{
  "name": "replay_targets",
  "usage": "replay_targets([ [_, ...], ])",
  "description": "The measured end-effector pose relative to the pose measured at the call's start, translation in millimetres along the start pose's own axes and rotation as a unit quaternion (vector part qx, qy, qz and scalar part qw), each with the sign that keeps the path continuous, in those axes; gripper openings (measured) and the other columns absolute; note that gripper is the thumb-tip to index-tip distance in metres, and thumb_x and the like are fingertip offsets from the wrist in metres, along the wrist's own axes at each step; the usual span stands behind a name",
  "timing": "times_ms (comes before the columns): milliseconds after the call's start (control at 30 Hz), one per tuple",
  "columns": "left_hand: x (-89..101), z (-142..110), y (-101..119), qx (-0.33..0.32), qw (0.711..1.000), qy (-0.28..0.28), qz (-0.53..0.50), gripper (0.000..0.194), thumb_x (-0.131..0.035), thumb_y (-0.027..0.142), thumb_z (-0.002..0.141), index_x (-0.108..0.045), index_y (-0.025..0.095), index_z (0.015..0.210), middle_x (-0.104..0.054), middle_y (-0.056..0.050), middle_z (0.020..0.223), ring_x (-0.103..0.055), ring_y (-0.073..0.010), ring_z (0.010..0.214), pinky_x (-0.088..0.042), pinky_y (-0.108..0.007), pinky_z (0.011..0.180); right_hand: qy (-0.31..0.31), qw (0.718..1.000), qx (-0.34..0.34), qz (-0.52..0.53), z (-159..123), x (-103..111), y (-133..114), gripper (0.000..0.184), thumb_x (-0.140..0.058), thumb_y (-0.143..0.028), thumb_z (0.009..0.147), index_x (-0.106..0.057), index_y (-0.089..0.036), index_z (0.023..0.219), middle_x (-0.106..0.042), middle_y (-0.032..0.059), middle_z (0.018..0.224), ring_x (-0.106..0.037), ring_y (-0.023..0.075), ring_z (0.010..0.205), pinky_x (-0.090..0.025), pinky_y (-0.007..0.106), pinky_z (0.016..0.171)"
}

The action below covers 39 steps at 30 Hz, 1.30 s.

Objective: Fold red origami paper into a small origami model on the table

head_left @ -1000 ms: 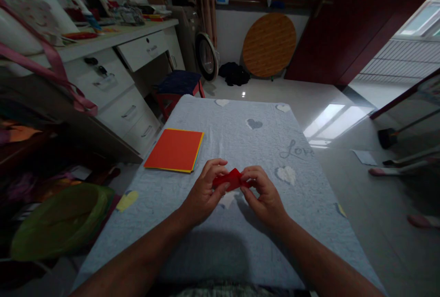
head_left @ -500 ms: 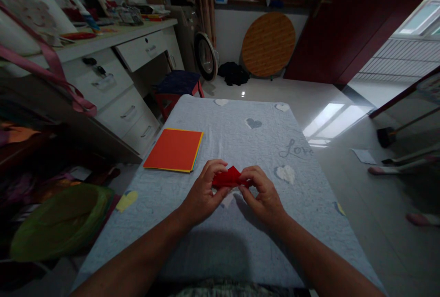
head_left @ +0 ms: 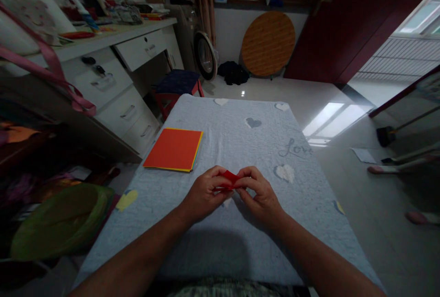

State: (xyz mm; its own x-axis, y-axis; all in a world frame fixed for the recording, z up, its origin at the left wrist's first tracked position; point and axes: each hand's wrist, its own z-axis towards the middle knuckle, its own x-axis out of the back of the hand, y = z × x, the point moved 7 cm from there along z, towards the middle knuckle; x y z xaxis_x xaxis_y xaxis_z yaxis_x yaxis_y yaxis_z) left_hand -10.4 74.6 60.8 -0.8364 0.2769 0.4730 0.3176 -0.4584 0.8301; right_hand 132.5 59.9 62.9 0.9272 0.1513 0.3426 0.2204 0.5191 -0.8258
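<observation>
A small folded piece of red paper (head_left: pixel 231 178) is held between both hands, just above the cloth near the middle of the table. My left hand (head_left: pixel 206 192) pinches its left side, with the thumb below and the fingers over the top. From the other side, my right hand (head_left: pixel 258 191) grips the right end between thumb and fingertips. The fingers hide much of the paper, so its exact folds cannot be made out. Beyond my left hand lies a stack of square coloured paper (head_left: pixel 174 149), an orange-red sheet on top and yellow edges showing.
A pale blue cloth with hearts covers the table (head_left: pixel 237 145). Left of it stand a green-lined basket (head_left: pixel 62 223) and a white desk (head_left: pixel 120 100). A stool (head_left: pixel 178 81) is by the far left corner, near an open-doored washing machine (head_left: pixel 205 56).
The red paper has been turned and pressed in the fingers, and less of it shows. My left fingers have closed further over it. The paper stack has stayed put.
</observation>
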Motion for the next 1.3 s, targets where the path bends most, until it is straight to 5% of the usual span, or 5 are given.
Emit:
replay_targets([
  [200,5.7,-0.1,2.0,-0.017,0.999,0.028,-0.001,0.011,-0.066,0.013,0.085,-0.073,0.021,0.087,-0.069,-0.004,0.09,-0.065,-0.0165,0.085,-0.05,-0.028,0.075,0.066,0.985,-0.129,0.096,-3.5,15.2,17.7,0.032,-0.054,-0.012,0.084,-0.056,-0.024,0.113,-0.059,0.0039,0.1,-0.059,0.0165,0.088,-0.049,0.029,0.073],
  [433,9.8,1.1,-1.7,0.019,0.998,0.051,-0.041,0.009,-0.071,0.027,0.087,-0.075,0.019,0.087,-0.068,-0.004,0.084,-0.064,-0.0159,0.077,-0.049,-0.026,0.068,0.047,0.945,-0.257,0.197,-5.1,14.5,38.8,0.012,-0.063,-0.03,0.083,-0.062,-0.02,0.089,-0.054,-0.0039,0.065,-0.049,0.0106,0.057,-0.041,0.023,0.054],
  [867,10.2,0.8,-2.5,0.034,0.997,0.052,-0.056,0.01,-0.072,0.028,0.087,-0.076,0.021,0.093,-0.07,-0.004,0.088,-0.065,-0.0165,0.082,-0.049,-0.027,0.073,0.032,0.894,-0.29,0.34,-6.2,-2.6,45.6,0.021,-0.074,-0.037,0.08,-0.064,-0.019,0.085,-0.06,-0.0036,0.062,-0.053,0.0089,0.05,-0.047,0.022,0.05],
  [1300,10.8,1.0,1.6,0.015,0.997,0.059,-0.041,0.01,-0.072,0.028,0.086,-0.073,0.018,0.083,-0.068,-0.004,0.085,-0.064,-0.0156,0.077,-0.05,-0.026,0.068,0.024,0.876,-0.303,0.374,-7.0,-9.3,46.3,0.025,-0.078,-0.039,0.077,-0.065,-0.02,0.084,-0.06,-0.0039,0.062,-0.052,0.0084,0.049,-0.047,0.022,0.049],
])
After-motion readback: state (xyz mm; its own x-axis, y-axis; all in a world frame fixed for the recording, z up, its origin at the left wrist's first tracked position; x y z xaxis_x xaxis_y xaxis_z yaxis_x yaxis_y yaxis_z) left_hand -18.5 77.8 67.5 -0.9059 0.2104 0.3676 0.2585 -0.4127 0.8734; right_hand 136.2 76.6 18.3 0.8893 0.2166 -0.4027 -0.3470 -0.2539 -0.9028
